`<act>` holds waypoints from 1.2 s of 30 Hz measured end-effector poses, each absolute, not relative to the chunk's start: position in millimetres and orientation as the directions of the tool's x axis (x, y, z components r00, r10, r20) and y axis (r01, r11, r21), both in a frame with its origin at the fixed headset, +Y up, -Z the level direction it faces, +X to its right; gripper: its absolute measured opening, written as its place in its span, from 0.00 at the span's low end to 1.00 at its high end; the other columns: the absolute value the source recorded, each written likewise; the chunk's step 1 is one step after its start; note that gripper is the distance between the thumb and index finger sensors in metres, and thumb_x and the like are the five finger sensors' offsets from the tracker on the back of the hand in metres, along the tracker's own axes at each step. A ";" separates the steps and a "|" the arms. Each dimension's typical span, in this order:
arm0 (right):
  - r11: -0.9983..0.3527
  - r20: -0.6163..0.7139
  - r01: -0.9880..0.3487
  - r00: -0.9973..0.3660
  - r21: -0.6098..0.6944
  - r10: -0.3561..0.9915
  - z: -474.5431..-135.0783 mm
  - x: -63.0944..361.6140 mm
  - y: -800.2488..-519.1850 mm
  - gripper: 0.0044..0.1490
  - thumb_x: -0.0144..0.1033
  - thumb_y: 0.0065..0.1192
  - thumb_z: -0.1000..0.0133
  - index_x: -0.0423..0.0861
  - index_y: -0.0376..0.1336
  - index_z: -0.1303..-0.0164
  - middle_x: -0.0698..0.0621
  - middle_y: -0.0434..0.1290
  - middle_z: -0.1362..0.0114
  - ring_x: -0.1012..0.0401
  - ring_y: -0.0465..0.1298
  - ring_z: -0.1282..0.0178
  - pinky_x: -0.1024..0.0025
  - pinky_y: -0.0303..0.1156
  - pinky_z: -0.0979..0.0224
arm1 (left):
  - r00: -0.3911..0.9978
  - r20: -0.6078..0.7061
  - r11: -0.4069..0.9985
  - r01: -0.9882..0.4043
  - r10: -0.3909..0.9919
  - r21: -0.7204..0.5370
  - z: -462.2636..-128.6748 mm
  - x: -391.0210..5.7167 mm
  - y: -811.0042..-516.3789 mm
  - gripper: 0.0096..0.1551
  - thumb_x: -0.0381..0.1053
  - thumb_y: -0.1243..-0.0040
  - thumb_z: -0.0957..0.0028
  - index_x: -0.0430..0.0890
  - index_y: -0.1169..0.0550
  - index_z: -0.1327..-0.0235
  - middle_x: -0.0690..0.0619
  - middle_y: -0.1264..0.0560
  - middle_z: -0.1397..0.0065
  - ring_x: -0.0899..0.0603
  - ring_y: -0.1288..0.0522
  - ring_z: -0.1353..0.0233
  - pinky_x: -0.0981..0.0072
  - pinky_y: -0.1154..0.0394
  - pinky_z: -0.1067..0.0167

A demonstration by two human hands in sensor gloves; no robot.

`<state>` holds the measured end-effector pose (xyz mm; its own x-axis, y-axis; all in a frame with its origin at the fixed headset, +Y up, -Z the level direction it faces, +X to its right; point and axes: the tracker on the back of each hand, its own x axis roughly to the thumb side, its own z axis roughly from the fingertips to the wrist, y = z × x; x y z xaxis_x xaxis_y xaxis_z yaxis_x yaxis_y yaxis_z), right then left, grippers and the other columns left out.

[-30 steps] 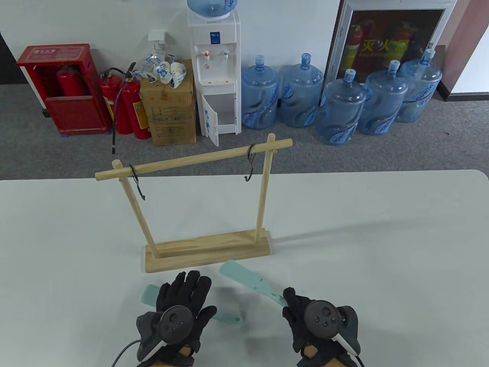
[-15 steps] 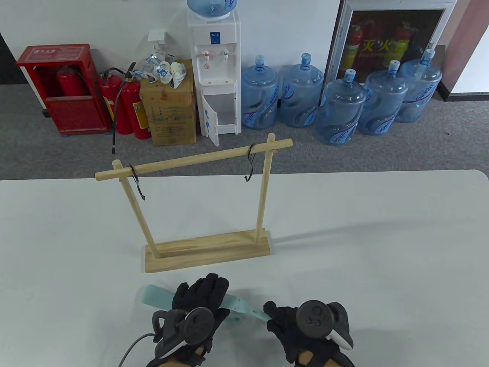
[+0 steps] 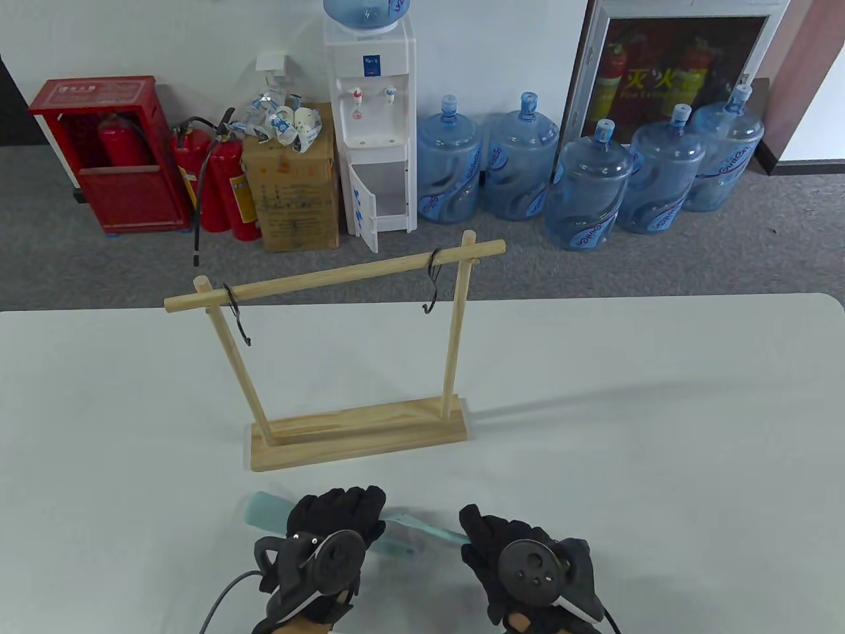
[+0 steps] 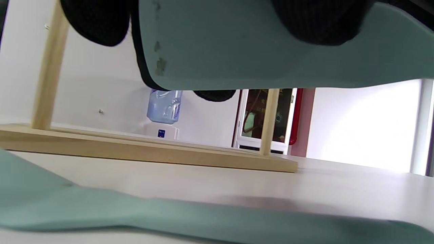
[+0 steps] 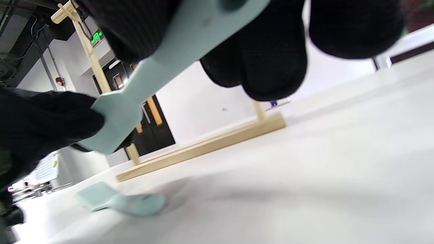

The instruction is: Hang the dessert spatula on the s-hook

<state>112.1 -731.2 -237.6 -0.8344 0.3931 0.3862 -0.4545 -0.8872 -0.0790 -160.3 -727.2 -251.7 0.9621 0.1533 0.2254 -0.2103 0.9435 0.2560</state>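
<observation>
One white worktop (image 3: 660,429), and on it one wooden rack (image 3: 350,370) with two black s-hooks on its crossbar, a left s-hook (image 3: 239,317) and a right s-hook (image 3: 432,281), both bare. Two mint dessert spatulas near the front edge: the lying spatula (image 3: 267,512) rests flat on the worktop, while the held spatula (image 3: 422,528) is lifted, gripped at its handle by the right hand (image 3: 521,568) and at its blade by the left hand (image 3: 330,535).
</observation>
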 end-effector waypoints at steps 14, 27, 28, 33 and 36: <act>-0.833 0.185 -0.530 -0.845 -0.160 0.502 -248.6 166.6 -740.5 0.52 0.53 0.60 0.49 0.44 0.44 0.21 0.42 0.53 0.24 0.45 0.66 0.29 0.40 0.60 0.31 | 0.754 0.109 0.695 -0.643 0.647 0.323 -261.0 -231.8 -716.4 0.36 0.64 0.46 0.53 0.47 0.17 0.38 0.49 0.12 0.49 0.43 0.14 0.50 0.42 0.26 0.44; -0.843 0.133 -0.523 -0.851 -0.126 0.508 -253.1 171.4 -749.1 0.51 0.54 0.60 0.49 0.44 0.47 0.21 0.42 0.54 0.24 0.45 0.67 0.29 0.39 0.60 0.30 | 0.368 0.131 0.293 -0.873 0.921 0.391 -251.7 -277.6 -704.4 0.36 0.61 0.45 0.50 0.38 0.19 0.40 0.49 0.10 0.63 0.48 0.14 0.69 0.50 0.21 0.62; -0.843 0.132 -0.523 -0.851 -0.126 0.509 -253.0 171.5 -749.0 0.51 0.54 0.60 0.49 0.44 0.47 0.21 0.42 0.54 0.24 0.45 0.67 0.29 0.39 0.60 0.30 | 0.353 0.134 0.278 -0.877 0.926 0.393 -251.5 -279.5 -704.6 0.36 0.61 0.45 0.50 0.38 0.19 0.40 0.49 0.10 0.63 0.48 0.14 0.69 0.50 0.21 0.62; -0.841 0.126 -0.527 -0.849 -0.123 0.514 -252.6 171.6 -748.0 0.51 0.54 0.60 0.50 0.44 0.47 0.21 0.42 0.54 0.24 0.45 0.67 0.30 0.40 0.60 0.31 | 0.244 0.140 0.177 -0.911 0.960 0.374 -250.7 -286.3 -709.2 0.36 0.61 0.45 0.50 0.38 0.19 0.39 0.49 0.10 0.63 0.48 0.14 0.69 0.50 0.21 0.62; -0.840 0.125 -0.529 -0.848 -0.119 0.516 -252.6 171.6 -748.0 0.51 0.54 0.60 0.50 0.44 0.47 0.21 0.41 0.54 0.24 0.45 0.67 0.30 0.40 0.60 0.31 | 0.219 0.151 0.148 -0.914 0.964 0.379 -248.6 -287.4 -711.5 0.36 0.61 0.45 0.50 0.38 0.19 0.39 0.49 0.10 0.63 0.48 0.14 0.68 0.50 0.21 0.61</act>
<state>171.6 -748.0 -252.6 -0.8476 0.5158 0.1248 -0.5289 -0.8404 -0.1187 -287.4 -711.5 -248.6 0.2186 0.9641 0.1509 -0.9136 0.1479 0.3788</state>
